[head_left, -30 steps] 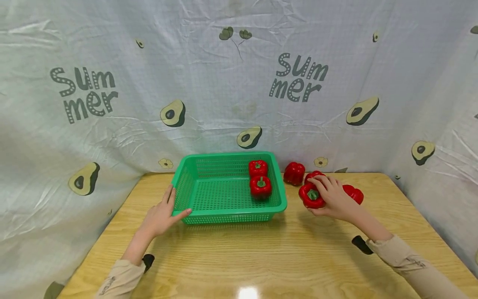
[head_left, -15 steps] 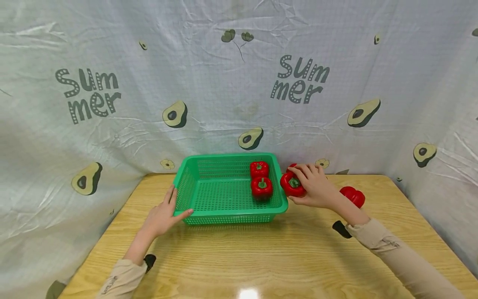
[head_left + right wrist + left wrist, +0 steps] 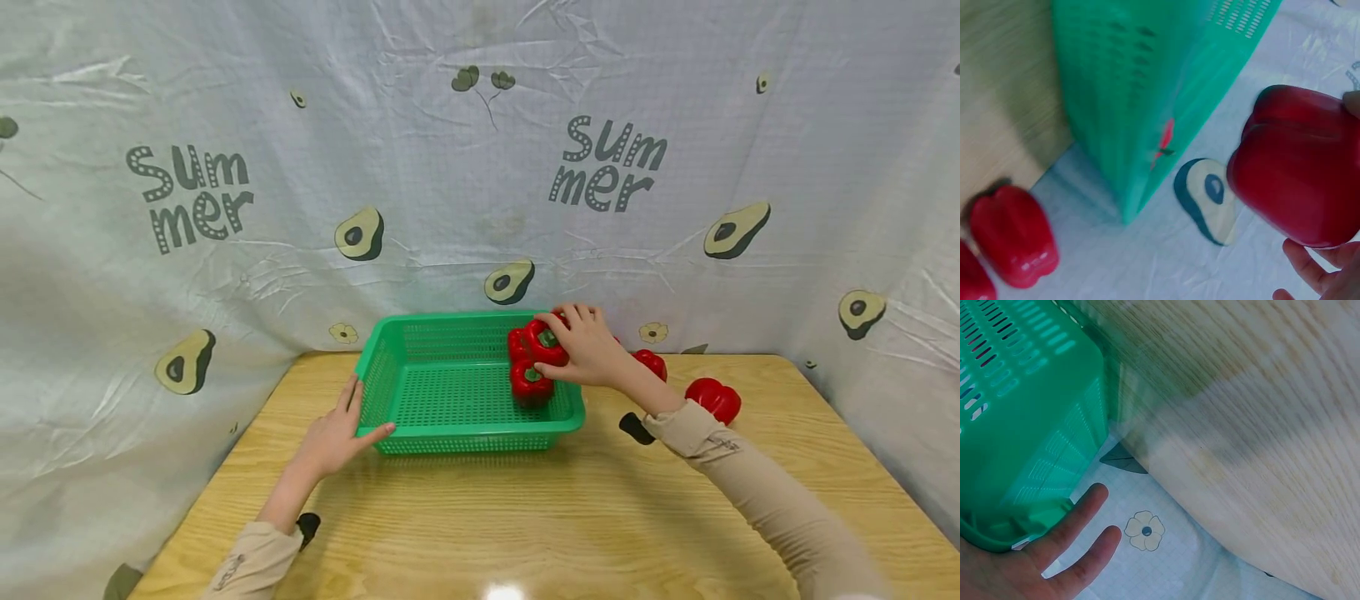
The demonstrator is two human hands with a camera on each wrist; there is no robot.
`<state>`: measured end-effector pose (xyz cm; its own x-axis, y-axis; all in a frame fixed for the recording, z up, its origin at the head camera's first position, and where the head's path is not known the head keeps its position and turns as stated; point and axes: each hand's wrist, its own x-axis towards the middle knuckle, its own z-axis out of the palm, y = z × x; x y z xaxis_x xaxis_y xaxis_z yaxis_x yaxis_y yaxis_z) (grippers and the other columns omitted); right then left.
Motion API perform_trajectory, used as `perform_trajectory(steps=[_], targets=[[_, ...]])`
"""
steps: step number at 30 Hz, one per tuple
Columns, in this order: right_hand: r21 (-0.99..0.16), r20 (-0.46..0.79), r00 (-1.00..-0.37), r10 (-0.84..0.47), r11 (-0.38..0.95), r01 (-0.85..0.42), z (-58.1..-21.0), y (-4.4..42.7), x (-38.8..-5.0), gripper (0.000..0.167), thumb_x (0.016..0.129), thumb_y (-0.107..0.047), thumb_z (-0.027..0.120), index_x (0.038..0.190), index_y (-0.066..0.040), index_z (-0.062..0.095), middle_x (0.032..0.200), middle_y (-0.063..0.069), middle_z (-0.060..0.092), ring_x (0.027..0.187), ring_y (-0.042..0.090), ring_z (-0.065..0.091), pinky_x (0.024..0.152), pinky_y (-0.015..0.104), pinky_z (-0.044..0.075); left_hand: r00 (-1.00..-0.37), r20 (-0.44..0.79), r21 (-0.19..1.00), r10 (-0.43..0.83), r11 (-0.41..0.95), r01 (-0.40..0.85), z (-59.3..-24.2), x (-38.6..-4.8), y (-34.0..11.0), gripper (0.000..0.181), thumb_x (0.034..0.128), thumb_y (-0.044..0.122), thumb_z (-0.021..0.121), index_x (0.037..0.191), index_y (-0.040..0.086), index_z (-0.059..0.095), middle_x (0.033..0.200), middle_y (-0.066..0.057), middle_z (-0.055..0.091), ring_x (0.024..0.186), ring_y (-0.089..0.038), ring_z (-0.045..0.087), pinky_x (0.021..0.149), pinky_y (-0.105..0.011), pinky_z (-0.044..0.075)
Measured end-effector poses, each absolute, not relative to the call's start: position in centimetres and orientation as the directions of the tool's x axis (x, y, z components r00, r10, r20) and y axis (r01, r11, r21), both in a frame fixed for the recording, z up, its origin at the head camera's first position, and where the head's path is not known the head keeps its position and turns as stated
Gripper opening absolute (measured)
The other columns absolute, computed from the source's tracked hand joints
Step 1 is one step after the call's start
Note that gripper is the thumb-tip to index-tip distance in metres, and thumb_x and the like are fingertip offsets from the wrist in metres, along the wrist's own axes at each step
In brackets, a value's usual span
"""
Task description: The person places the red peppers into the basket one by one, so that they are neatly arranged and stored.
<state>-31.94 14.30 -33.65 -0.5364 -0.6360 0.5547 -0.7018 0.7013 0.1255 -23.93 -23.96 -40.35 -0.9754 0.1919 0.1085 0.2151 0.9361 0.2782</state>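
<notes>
My right hand (image 3: 596, 354) grips a red bell pepper (image 3: 542, 340) above the right end of a green plastic basket (image 3: 472, 431). The right wrist view shows that pepper (image 3: 1300, 165) raised apart from the basket wall (image 3: 1116, 94), fingertips under it. Inside the basket, at its right end, sit two more red peppers: a front one (image 3: 532, 389) with its green stem up, and a rear one (image 3: 517, 344) partly covered by the held pepper. My left hand (image 3: 327, 442) rests at the basket's front left corner, fingers straight along the side and thumb at the front rim.
Right of the basket on the wooden table (image 3: 465, 525) lie a red pepper (image 3: 651, 363) partly behind my right arm and another (image 3: 714, 400) farther right. A bit of red shows behind my right hand. A printed cloth (image 3: 420, 183) hangs along the table's back edge.
My right hand has carried a pepper from the group on the right, leftward and up, to above the basket. My left hand has stayed at the basket's corner. The head view has shifted slightly.
</notes>
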Motion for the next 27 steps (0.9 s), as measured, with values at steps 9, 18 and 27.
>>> perform_trajectory(steps=[9, 18, 27], targets=[[0.064, 0.424, -0.653, -0.628, 0.740, -0.670, -32.5, 10.0, -33.2, 0.062, 0.075, -0.052, 0.060, 0.122, -0.013, 0.048, 0.109, 0.012, 0.047, 0.099, 0.028, 0.040, 0.081, 0.049, 0.028, -0.974, 0.122, 0.267, 0.189, 0.939, 0.216, -40.2, -23.9, -24.1, 0.094, 0.0834, 0.058, 0.046, 0.140, -0.008, 0.012, 0.148, -0.025, 0.007, 0.058, -0.019, 0.056, 0.045, -0.027, 0.035], [-0.005, 0.388, -0.705, -0.594, 0.763, -0.646, -31.8, 6.4, -34.6, 0.062, 0.078, -0.050, 0.059, 0.127, -0.016, 0.043, 0.117, 0.013, 0.045, 0.095, 0.027, 0.038, 0.078, 0.045, 0.026, -0.976, 0.125, 0.278, 0.178, 0.938, 0.206, -40.3, -23.6, -24.2, 0.094, 0.0835, 0.058, 0.046, 0.141, -0.008, 0.010, 0.148, -0.024, 0.006, 0.048, -0.013, 0.047, 0.041, -0.027, 0.031], [-0.040, 0.319, -0.780, -0.539, 0.815, -0.579, -33.1, 4.6, -36.3, 0.064, 0.076, -0.051, 0.062, 0.129, -0.021, 0.043, 0.125, 0.010, 0.044, 0.113, 0.034, 0.035, 0.088, 0.056, 0.022, -0.974, 0.125, 0.270, 0.190, 0.938, 0.218, -40.2, -23.9, -23.9, 0.093, 0.0837, 0.058, 0.046, 0.140, -0.008, 0.011, 0.148, -0.025, 0.007, 0.055, -0.017, 0.055, 0.043, -0.026, 0.033]])
